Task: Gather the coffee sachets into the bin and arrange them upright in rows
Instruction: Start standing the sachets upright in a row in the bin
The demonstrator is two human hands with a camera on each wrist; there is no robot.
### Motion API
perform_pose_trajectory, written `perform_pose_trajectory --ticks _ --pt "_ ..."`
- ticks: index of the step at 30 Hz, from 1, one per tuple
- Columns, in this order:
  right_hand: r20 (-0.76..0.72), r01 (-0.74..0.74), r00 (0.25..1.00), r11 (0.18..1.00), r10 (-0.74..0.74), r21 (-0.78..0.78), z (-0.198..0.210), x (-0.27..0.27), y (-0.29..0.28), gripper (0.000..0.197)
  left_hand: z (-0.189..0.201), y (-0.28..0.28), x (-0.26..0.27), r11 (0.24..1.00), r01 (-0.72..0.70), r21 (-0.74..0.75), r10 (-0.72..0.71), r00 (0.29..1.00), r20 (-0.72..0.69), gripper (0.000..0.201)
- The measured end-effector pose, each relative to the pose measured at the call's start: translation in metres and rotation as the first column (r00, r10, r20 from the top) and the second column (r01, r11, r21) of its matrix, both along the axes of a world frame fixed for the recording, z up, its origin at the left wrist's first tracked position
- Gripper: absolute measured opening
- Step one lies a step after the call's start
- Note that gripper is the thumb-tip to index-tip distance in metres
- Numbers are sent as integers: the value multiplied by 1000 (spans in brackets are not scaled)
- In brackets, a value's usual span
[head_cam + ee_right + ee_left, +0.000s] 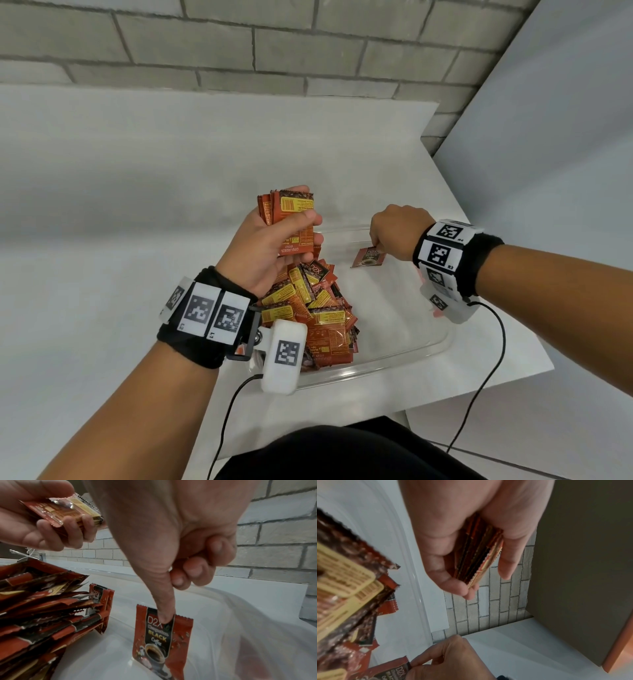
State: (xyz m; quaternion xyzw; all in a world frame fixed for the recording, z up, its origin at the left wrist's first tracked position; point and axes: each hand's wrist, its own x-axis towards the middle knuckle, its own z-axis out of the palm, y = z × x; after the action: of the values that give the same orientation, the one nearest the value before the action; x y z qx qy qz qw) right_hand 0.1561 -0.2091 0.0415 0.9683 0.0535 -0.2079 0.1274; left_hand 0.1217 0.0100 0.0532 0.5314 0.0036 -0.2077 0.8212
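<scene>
A clear plastic bin (pixel 404 353) sits on the white table. A loose heap of red coffee sachets (pixel 318 308) fills its left half. My left hand (pixel 274 240) hovers above the heap and grips a stack of sachets (pixel 291 209), seen edge-on between thumb and fingers in the left wrist view (pixel 477 555). My right hand (pixel 394 233) pinches the top edge of a single sachet (pixel 368 258) and holds it upright on the bin floor at the far right; its front reads "D2X Black Coffee" (pixel 163 639).
A grey brick wall (pixel 239 44) runs behind the white table (pixel 102 205), and a pale panel (pixel 565 120) stands at the right. Black cables (pixel 493 370) hang from both wrist units. The bin's right half (pixel 394 308) is bare floor.
</scene>
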Motion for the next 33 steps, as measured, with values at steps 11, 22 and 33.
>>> perform_pose_trajectory --ticks 11,22,33 --pt "72 -68 995 993 75 -95 10 -5 9 7 -4 -4 2 1000 10 -26 -10 1000 -8 40" --pt "152 82 974 889 -167 450 42 -7 -2 16 -6 -9 4 995 83 -52 -89 987 -133 20" --pt "206 -84 937 390 -283 917 54 -49 17 21 1 -20 -7 988 156 -4 -156 987 -44 36"
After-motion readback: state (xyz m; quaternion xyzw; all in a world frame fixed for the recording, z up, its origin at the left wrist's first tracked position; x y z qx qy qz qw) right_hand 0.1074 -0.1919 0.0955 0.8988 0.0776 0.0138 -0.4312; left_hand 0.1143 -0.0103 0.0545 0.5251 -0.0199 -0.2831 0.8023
